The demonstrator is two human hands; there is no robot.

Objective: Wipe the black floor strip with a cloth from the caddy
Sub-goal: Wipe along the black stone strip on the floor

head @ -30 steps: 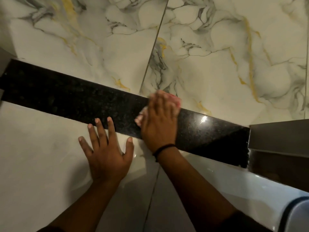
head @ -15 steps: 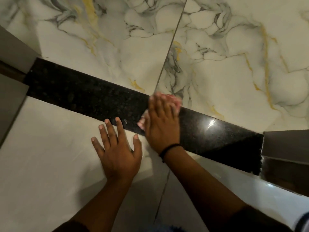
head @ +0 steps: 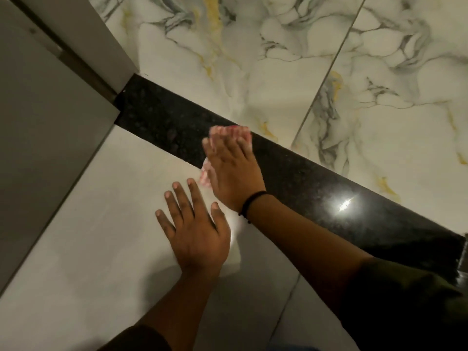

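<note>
Wiping is under way: the right hand, fingers straight, presses the pink cloth onto the black floor strip; the left hand lies flat, fingers spread, on the pale tile beside the right wrist. Right of the pressing hand the strip gleams, likely done; the duller stretch to its left, toward the grey door frame, seems yet to be wiped.

Tile floor — cloth on blk strip

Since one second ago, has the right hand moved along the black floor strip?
Yes: right hand slid left along the black floor strip, past the marble grout joint, toward the grey door frame.
</note>
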